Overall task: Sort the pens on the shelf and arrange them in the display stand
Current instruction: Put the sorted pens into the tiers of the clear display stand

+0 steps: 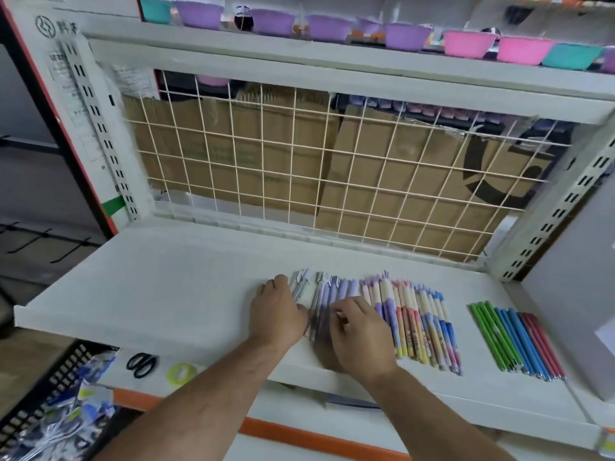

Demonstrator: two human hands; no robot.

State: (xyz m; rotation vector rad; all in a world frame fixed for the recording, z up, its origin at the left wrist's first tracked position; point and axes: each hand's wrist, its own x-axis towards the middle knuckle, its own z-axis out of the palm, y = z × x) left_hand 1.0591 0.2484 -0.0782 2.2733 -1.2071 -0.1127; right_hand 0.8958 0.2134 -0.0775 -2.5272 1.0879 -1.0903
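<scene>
Pastel pens in flat row; left hand spread against them; right hand pinching one.

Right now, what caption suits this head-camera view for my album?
Left hand rests on pastel pens, right hand pinches one, on a white shelf.

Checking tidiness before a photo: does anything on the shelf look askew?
Yes: the grey pens beside the left hand lie splayed with gaps, while the pastel pens and the plain pens lie in neat parallel rows.
</scene>
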